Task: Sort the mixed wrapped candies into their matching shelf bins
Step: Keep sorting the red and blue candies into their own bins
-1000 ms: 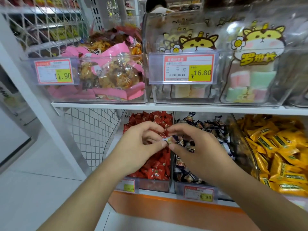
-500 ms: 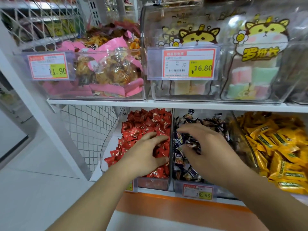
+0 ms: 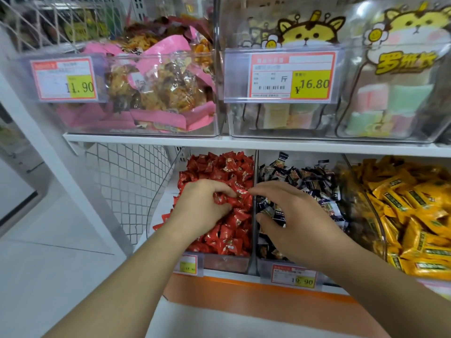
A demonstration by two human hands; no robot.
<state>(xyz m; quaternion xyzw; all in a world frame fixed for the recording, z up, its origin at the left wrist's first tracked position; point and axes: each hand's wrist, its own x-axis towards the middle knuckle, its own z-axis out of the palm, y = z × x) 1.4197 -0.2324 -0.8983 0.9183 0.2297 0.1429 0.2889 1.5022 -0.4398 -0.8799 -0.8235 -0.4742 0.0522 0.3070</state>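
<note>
Fingers of the left hand point(image 3: 205, 208) curl into the heap of red foil-wrapped candies point(image 3: 227, 191), gripping a few in the clear plastic bin point(image 3: 227, 262). Just right of them, across the divider, the right hand point(image 3: 296, 220) pinches dark navy-wrapped candies point(image 3: 273, 212) between thumb and curled fingers. Yellow wrapped candies point(image 3: 412, 211) lie beyond.

The left upper tag point(image 3: 64, 79) reads 11.90. The middle upper tag point(image 3: 291, 75) reads 斤 and ¥16.80. The sticker point(image 3: 404, 62) on the right upper bin shows yellow characters, 罗 clearest. The lower tag point(image 3: 294, 277) reads about 19.90; the small tag point(image 3: 188, 263) is too blurred.
</note>
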